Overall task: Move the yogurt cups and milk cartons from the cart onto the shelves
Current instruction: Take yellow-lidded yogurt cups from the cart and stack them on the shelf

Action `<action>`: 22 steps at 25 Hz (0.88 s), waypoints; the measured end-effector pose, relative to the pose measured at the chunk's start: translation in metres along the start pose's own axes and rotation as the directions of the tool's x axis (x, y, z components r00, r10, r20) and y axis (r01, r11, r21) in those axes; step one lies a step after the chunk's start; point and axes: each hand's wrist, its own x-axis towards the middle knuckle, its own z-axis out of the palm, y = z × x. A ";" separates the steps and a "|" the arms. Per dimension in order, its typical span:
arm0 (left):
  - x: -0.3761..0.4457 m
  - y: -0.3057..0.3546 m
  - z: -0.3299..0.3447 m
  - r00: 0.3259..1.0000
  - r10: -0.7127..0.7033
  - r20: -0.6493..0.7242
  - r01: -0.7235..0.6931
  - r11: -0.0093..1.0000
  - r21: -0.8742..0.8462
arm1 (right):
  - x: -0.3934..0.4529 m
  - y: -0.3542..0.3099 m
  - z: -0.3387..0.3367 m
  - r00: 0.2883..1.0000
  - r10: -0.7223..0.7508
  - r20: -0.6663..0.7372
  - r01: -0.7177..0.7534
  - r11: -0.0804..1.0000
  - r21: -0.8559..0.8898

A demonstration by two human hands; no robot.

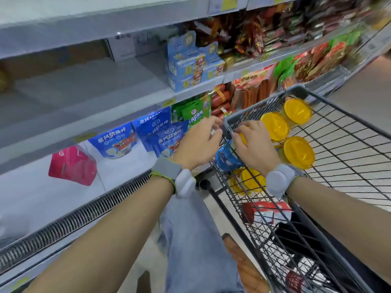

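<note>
Several yogurt cups with yellow lids [275, 125] stand in the black wire cart [347, 144] at the right. My right hand [251, 144] is inside the cart's near-left corner, fingers and thumb curved over a yellow-lidded cup [242, 138] that is mostly hidden beneath it. My left hand [200, 138] is just outside that corner, fingers curled toward the rim; what they touch is hidden. A blue pack [227, 158] lies below my hands. A red and white carton [266, 209] lies in the lower basket.
The chilled shelving runs along the left. Its middle shelf [88, 96] holds blue boxes [186, 66] at the right end. The bottom shelf holds a pink carton [72, 166], blue pouches [114, 142] and green pouches [192, 113]. Sausages fill the shelves further right.
</note>
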 end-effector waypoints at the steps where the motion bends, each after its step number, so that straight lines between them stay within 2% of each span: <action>1: 0.004 0.000 0.007 0.997 0.037 -0.069 -0.037 0.999 -0.006 | 0.002 0.005 0.005 1.000 0.004 -0.004 -0.004 1.000 0.020; 2: 0.004 0.002 0.020 0.985 0.086 -0.152 -0.083 0.996 0.030 | 0.000 0.014 0.010 1.000 -0.007 -0.012 0.007 0.999 0.035; 4: 0.015 0.002 0.023 0.964 0.126 -0.233 -0.114 0.992 0.062 | 0.012 0.014 0.017 1.000 0.005 -0.031 -0.003 0.997 0.071; 7: 0.014 0.007 0.047 0.956 0.069 -0.284 -0.060 0.997 0.038 | 0.017 0.021 0.023 0.999 0.026 -0.042 -0.018 0.982 0.190; 9: 0.013 0.016 0.060 0.963 0.096 -0.253 -0.060 0.987 0.146 | 0.016 0.022 0.019 0.996 0.027 -0.091 -0.003 0.967 0.257; 13: 0.020 0.026 0.062 0.962 0.044 -0.271 0.027 0.967 0.252 | 0.005 0.016 0.009 0.988 0.134 -0.077 -0.097 0.927 0.363; 16: 0.024 0.026 0.063 0.981 0.020 -0.194 0.059 0.918 0.392 | -0.006 0.009 -0.003 0.985 0.167 -0.051 -0.124 0.873 0.472; 21: 0.034 0.036 0.067 0.991 0.104 -0.088 -0.048 0.869 0.493 | -0.004 0.008 -0.021 0.964 0.266 0.012 -0.189 0.649 0.737; 22: 0.037 0.040 0.068 0.990 0.118 -0.083 -0.062 0.868 0.493 | 0.003 0.012 -0.028 0.961 0.277 0.009 -0.190 0.637 0.747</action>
